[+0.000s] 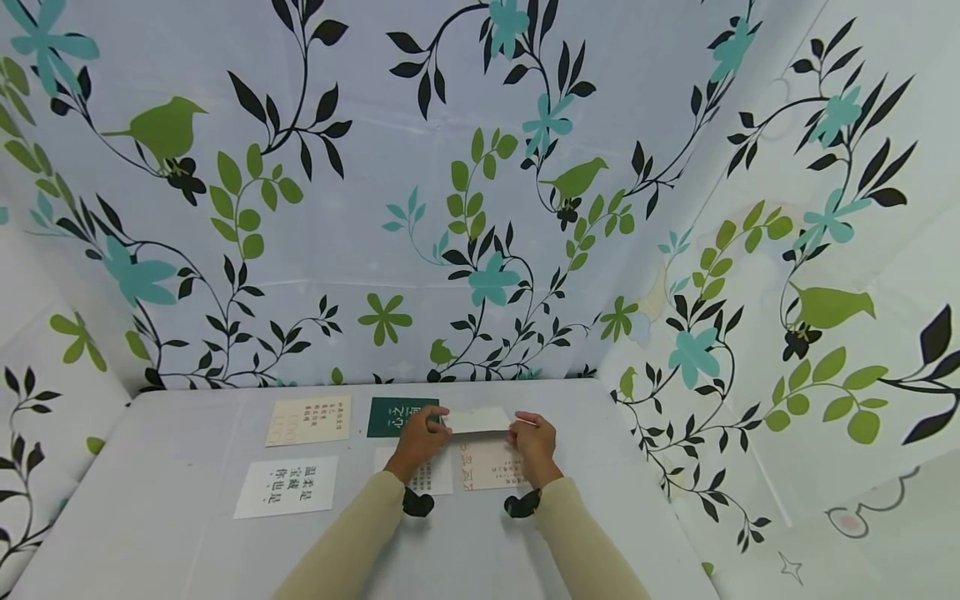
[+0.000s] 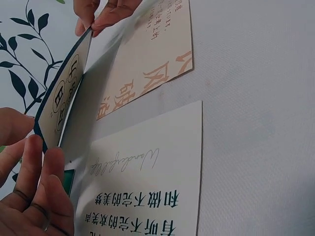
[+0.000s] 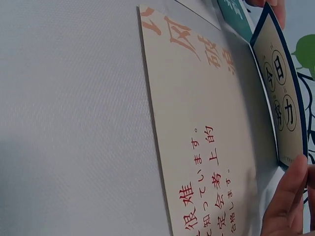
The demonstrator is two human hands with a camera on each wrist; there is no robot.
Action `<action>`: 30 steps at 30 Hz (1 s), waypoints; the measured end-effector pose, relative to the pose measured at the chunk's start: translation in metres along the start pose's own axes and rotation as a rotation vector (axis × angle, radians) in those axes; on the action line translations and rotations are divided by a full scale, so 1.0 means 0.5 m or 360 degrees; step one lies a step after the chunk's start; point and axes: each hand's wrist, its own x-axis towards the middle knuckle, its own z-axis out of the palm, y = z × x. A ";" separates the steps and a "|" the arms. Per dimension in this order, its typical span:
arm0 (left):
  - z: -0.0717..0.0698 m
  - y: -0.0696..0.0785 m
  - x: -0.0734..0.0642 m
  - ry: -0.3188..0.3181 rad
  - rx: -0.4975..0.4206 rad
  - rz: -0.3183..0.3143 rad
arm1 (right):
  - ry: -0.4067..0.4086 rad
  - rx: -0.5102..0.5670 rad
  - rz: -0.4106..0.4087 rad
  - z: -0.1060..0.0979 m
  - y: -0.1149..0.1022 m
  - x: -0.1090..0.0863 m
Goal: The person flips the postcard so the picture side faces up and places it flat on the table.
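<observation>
Both hands hold one card (image 1: pixel 480 420) by its opposite ends, tilted up on edge near the back of the table. Seen from the wrists, its face is cream with a dark blue border and circled characters. My left hand (image 1: pixel 420 440) pinches the left end between thumb and fingers, and my right hand (image 1: pixel 536 443) pinches the right end. Just in front lies a cream card (image 3: pixel 197 98) with orange and red writing. Beside that is a white card (image 2: pixel 147 162) with thin script and dark characters, partly covered by my left hand in the head view.
A dark green card (image 1: pixel 390 417) lies to the left of the held one. Farther left are a cream card (image 1: pixel 309 421) and, nearer me, a white card (image 1: pixel 288 486) with large characters. Patterned cloth (image 1: pixel 360 208) rises behind the white table (image 1: pixel 165 500) and along its sides.
</observation>
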 end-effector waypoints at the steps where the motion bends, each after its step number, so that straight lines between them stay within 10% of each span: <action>1: -0.001 -0.001 0.000 -0.0001 0.0006 0.0009 | -0.0037 0.0013 -0.0002 -0.002 0.001 0.001; 14: -0.005 0.000 -0.003 -0.0003 -0.0006 -0.0018 | -0.0335 0.0129 0.0094 -0.029 -0.004 -0.023; 30: -0.001 0.005 -0.002 0.0123 0.0046 0.0009 | -0.0287 0.0124 0.0088 -0.025 0.008 -0.020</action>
